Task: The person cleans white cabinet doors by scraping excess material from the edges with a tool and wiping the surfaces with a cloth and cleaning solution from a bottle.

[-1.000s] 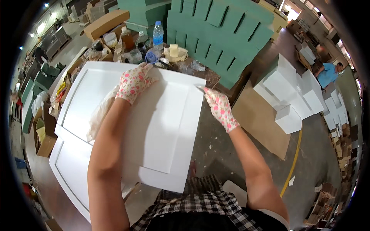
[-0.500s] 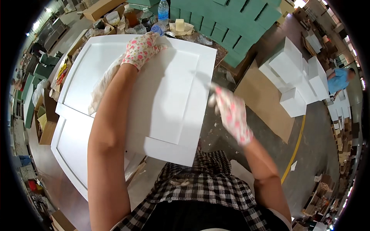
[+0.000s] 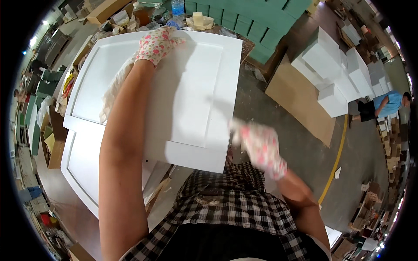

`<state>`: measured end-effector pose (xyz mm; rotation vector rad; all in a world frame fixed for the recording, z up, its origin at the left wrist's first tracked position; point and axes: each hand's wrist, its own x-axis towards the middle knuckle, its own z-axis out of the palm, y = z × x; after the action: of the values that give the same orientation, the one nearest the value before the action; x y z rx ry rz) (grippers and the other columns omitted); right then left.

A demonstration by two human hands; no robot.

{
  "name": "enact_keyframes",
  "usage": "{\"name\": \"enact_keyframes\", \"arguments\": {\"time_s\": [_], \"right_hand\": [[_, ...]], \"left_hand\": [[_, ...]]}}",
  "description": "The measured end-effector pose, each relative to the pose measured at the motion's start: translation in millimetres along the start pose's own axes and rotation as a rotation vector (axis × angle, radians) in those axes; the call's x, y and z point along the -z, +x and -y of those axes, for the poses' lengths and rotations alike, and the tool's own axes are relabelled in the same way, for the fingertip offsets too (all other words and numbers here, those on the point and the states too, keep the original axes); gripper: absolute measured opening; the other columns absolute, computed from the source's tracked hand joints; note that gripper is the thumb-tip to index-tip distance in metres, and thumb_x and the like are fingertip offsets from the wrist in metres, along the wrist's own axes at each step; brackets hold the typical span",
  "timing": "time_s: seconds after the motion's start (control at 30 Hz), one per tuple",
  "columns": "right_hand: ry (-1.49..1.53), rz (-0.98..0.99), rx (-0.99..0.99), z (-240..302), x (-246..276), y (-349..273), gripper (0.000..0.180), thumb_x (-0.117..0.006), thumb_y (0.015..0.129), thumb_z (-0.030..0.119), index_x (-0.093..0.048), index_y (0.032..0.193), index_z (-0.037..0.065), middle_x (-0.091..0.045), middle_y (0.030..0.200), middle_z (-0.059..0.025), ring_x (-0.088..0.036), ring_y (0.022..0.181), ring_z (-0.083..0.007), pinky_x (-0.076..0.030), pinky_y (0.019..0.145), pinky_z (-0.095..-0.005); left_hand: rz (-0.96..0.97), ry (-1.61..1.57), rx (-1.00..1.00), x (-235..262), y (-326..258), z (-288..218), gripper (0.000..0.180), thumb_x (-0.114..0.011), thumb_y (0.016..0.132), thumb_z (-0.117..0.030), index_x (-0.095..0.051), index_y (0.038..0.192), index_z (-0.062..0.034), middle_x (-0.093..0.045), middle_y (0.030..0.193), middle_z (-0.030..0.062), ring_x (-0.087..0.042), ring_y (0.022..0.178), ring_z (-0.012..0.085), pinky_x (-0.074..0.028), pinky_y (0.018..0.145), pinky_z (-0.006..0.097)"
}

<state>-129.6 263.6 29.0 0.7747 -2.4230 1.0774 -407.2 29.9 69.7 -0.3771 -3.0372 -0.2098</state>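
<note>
A white cabinet door panel [image 3: 187,95] with a recessed centre lies tilted before me, over other white panels. My left hand [image 3: 156,45], in a floral glove, grips the panel's far edge. Under my left forearm a crumpled off-white cloth [image 3: 114,89] lies across the panels. Just off the panel's right edge is my right hand [image 3: 259,145], also in a floral glove. Motion blurs it; the fingers look pinched together, and what they hold is too smeared to make out. A second white panel [image 3: 87,161] shows at the left, partly covered by my arm.
Behind the panel stand a plastic bottle [image 3: 177,8], jars and a pale block [image 3: 198,19]. Green stacked pieces [image 3: 257,26] rise beyond. At right, white boxes [image 3: 324,56] sit by a cardboard sheet [image 3: 300,102]. A person in blue [image 3: 389,104] is at far right.
My right hand has moved nearer along the panel's right edge. My left hand keeps its place on the far edge. The person in blue has shifted right and shows more fully.
</note>
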Motion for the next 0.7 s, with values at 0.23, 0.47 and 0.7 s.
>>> {"name": "enact_keyframes", "arguments": {"time_s": [0.23, 0.47, 0.7], "right_hand": [[-0.243, 0.080, 0.178, 21, -20, -37, 0.044, -0.044, 0.094, 0.006, -0.051, 0.136, 0.012, -0.055, 0.065, 0.0007, -0.043, 0.046, -0.0107, -0.038, 0.038, -0.0231], [0.317, -0.110, -0.445, 23, 3, -15, 0.036, -0.046, 0.100, 0.023, -0.058, 0.128, 0.003, -0.062, 0.075, -0.0019, -0.054, 0.059, -0.0066, -0.047, 0.054, -0.0218], [-0.189, -0.030, -0.090, -10, -21, -19, 0.047, -0.049, 0.097, 0.014, -0.044, 0.143, 0.021, -0.064, 0.090, 0.0002, -0.054, 0.058, -0.0129, -0.051, 0.052, -0.0251]], "left_hand": [[-0.067, -0.023, -0.080, -1, 0, 1, 0.062, -0.059, 0.086, -0.058, -0.056, 0.130, -0.0154, -0.063, 0.125, 0.0087, -0.058, 0.117, 0.0294, -0.043, 0.098, 0.047], [-0.049, 0.016, -0.142, 5, -1, 1, 0.059, -0.059, 0.087, -0.055, -0.058, 0.127, -0.0122, -0.064, 0.121, 0.0113, -0.059, 0.115, 0.0292, -0.046, 0.095, 0.043], [-0.086, -0.003, -0.166, 5, 0, 0, 0.061, -0.059, 0.087, -0.056, -0.056, 0.130, -0.0119, -0.064, 0.122, 0.0093, -0.059, 0.114, 0.0289, -0.047, 0.094, 0.042]]}}
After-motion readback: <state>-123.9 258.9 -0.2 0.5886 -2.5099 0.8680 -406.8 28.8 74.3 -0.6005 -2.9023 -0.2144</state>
